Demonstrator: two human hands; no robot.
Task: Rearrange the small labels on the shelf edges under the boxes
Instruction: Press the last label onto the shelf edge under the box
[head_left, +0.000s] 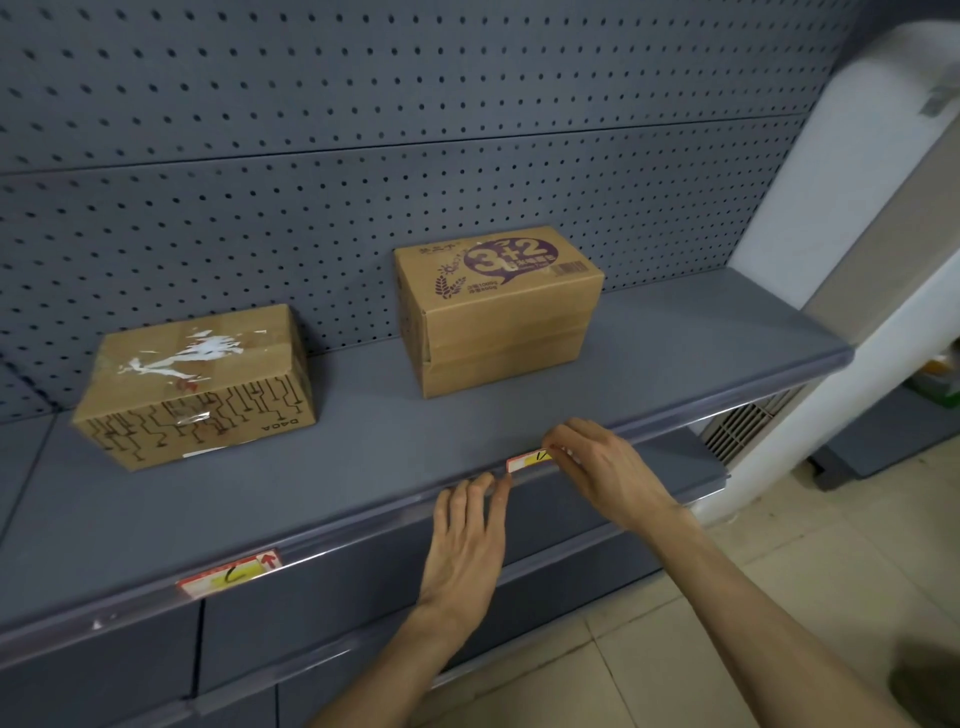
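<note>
Both bare forearms reach forward, the left hand flat with straight fingers, the right hand curled, fingertips pinching

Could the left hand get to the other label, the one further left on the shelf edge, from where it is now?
Probably yes. The left hand rests its fingertips on the shelf edge, holding nothing, and the edge strip runs bare between it and the left label. No box overhangs the edge there.

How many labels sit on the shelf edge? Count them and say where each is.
2. One label sits on the edge strip below the taped box. The other label is below the 3+2 box, between the left hand and right hand, which may cover part of it.
</note>
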